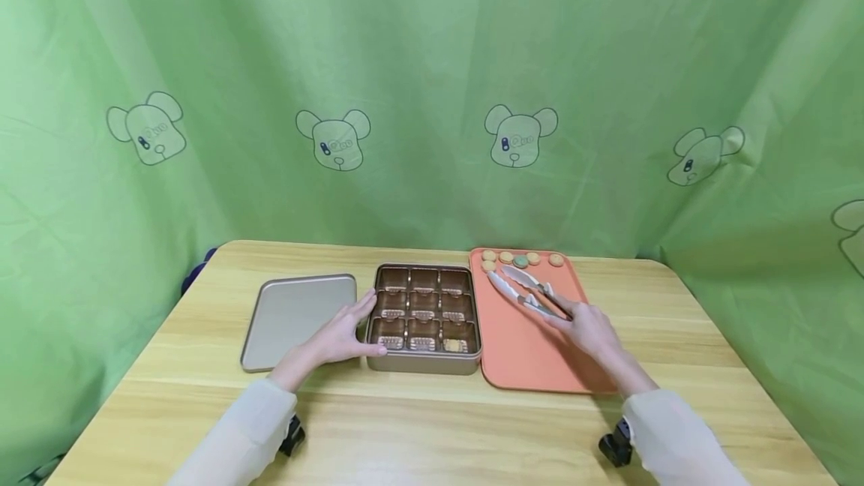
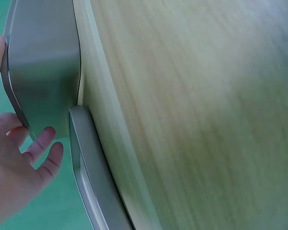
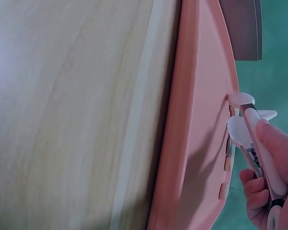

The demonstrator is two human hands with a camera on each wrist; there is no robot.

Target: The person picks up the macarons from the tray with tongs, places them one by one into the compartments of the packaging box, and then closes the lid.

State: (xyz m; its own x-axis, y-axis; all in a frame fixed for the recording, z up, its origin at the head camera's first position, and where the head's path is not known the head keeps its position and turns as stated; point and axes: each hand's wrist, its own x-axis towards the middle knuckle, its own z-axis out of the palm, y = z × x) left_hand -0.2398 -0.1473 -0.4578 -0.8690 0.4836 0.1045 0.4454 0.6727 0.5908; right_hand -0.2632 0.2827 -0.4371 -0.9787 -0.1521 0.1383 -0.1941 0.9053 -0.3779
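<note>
My left hand (image 1: 346, 333) rests against the left side of a square metal tin (image 1: 424, 363), its thumb and fingers spread along the rim. Inside the tin is a brown divided insert; one yellowish macaron (image 1: 454, 345) lies in the front right compartment. In my right hand (image 1: 589, 330) is a pair of tongs (image 1: 533, 295), gripped with thumb and fingers. The white tong tips are apart, reaching over the coral tray (image 1: 533, 358) close to a pale macaron (image 1: 489, 266). The right wrist view also shows the tongs (image 3: 261, 158) near the macarons, partly hiding them.
Several macarons line the tray's far edge, among them a green macaron (image 1: 520, 262) and one at the far right (image 1: 556, 259). A metal lid (image 1: 297, 321) lies left of the tin. A green curtain (image 1: 418, 201) hangs behind the wooden table (image 1: 405, 426).
</note>
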